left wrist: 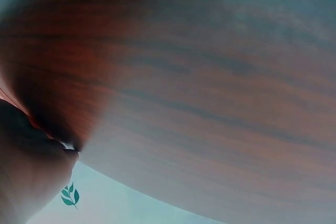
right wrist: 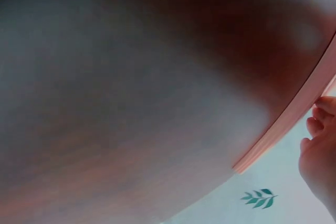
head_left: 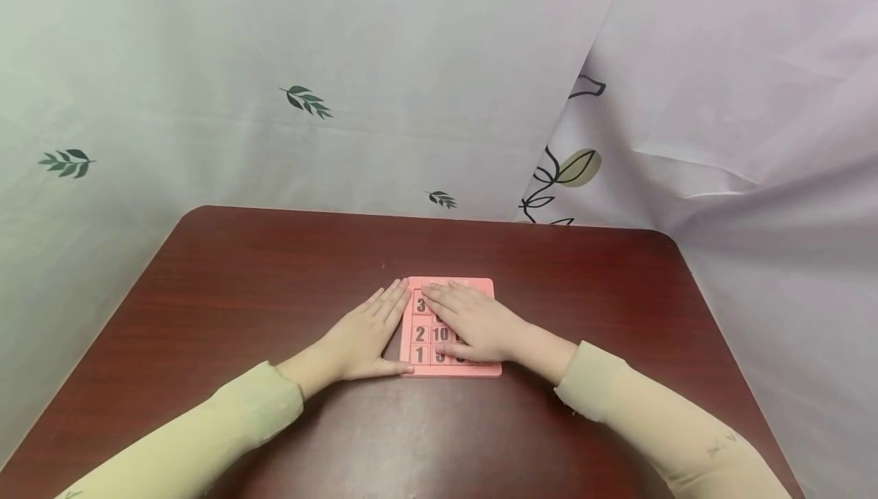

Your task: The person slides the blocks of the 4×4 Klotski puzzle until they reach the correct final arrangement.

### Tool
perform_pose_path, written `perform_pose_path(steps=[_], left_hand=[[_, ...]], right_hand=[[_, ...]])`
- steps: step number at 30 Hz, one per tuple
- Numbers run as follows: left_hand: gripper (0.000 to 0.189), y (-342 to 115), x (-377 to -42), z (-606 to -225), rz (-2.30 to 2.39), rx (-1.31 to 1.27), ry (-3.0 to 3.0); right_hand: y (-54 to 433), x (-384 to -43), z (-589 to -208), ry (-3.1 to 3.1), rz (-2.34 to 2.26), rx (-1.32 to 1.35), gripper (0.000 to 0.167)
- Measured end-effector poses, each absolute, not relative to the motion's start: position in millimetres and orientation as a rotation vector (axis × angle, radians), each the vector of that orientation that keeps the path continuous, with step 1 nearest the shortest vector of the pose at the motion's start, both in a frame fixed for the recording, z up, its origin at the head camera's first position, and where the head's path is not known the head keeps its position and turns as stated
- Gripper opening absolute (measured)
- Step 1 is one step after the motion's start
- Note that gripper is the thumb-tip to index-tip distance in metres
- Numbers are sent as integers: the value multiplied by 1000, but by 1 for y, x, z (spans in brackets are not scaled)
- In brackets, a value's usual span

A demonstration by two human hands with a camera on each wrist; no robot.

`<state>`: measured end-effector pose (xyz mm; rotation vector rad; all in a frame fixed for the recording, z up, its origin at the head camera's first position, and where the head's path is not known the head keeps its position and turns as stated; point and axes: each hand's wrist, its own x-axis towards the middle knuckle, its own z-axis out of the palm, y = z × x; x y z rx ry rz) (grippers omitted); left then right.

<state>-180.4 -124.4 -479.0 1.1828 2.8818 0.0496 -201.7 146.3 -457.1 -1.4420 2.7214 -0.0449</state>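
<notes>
A pink sliding number puzzle (head_left: pixel 430 344) lies flat on the table, with black digits such as 3, 2, 10 and 1 showing on its tiles. My left hand (head_left: pixel 366 339) rests beside it, straight fingertips at the upper left edge and the thumb tip on the lower left corner. Over the tiles lies my right hand (head_left: pixel 480 324), fingers extended to the left; it hides much of the right side and upper rows. In the right wrist view, the puzzle's pink side (right wrist: pixel 286 124) shows beneath the fingers (right wrist: pixel 316 124). Part of my left hand (left wrist: pixel 37 177) appears at the left wrist view's lower left.
The dark red-brown wooden table (head_left: pixel 288 270) has rounded far corners. Behind it and along both sides hangs a pale curtain (head_left: pixel 384 49) with leaf prints. Light sleeves (head_left: pixel 233 415) cover both forearms.
</notes>
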Motion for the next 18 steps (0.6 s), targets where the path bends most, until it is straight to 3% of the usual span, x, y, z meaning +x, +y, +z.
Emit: perform_pose_path(steps=[9,18], left_hand=[[119,-126,-181,-481,53,1196,2890],[119,-125,-181,-481,57,1198,2900]], right_hand=[[147,-187,-459,2688,-25,-1410,80],[161,-196,-458,2784,-65,-1367,79]])
